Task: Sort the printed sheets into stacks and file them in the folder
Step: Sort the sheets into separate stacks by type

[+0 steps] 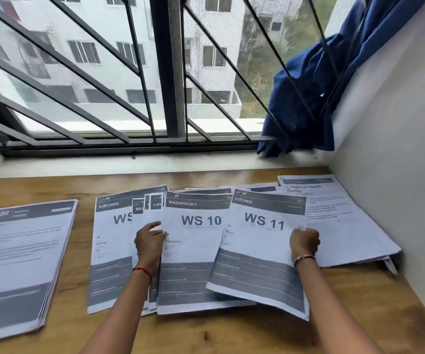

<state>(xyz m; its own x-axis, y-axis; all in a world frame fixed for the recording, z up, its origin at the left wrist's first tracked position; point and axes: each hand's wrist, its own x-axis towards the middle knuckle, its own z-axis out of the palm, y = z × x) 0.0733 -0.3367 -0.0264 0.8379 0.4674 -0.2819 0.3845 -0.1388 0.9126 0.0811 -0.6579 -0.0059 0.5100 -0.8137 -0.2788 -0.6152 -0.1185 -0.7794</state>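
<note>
1. WS 11 sheet: a printed page headed KITCHEN. It lay just right of the WS 10 sheet and overlapped that sheet's right edge. Its long axis ran away from the person and leaned a little to the right.
2. Right hand: the fingers were curled round the right edge of the WS 11 sheet and pinched it there. The page spread from the fingers back toward the WS 10 sheet. This was the nearer hand, and any lift or carry of the page would likely fall to it.
3. WS 10 sheet: headed WASHROOM 2. It lay flat at the middle of the fan, long axis away from the person.
4. Left hand: at the left edge of the WS 10 sheet. The thumb lay on top and the fingers were bent at the margin, apparently pinching that edge, though the underside was hidden.
5. Fanned sheets: several overlapping pages just left of the WS 10 sheet, the outermost headed KITCHEN.
6. Squared stack: well to the left of the WS 10 sheet, apart from the fan.
7. Loose pile: well right of the WS 10 sheet, beyond the WS 11 sheet. A white clip-like part showed at its near corner; whether that belonged to the folder could not be told.
8. Wooden desk: bore every item above.
9. Blue curtain: far behind and right of the WS 10 sheet, bunched at the barred window.
</note>
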